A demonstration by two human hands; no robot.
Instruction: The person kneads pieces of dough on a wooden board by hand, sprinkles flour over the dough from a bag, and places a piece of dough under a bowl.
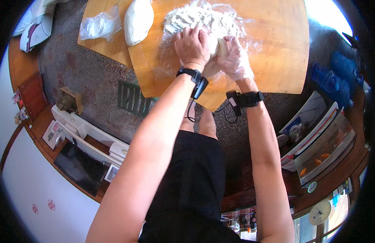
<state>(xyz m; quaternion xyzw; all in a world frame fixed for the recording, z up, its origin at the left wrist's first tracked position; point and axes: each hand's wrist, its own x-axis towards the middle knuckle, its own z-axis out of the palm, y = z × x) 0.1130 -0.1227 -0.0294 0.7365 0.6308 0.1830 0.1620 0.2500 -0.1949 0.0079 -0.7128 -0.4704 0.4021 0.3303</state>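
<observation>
A heap of white flour (pixel 199 18) lies spread on a wooden board (pixel 275 51). My left hand (pixel 193 45) rests palm down at its near edge, fingers curled; what lies beneath it is hidden. Just right of it, my right hand (pixel 234 57), in a clear plastic glove, has its thumb and fingers around part of a pale piece of dough (pixel 223 48). A large smooth lump of dough (pixel 139 22) sits at the board's left side. Farther left lies a crumpled clear plastic bag (pixel 101 26).
The board's near edge is close to my legs. A green slatted stool (pixel 133 98) stands below on the left. Blue water bottles (pixel 334 80) and a fish tank (pixel 325 152) are at the right; a white cabinet (pixel 90 133) is at the left.
</observation>
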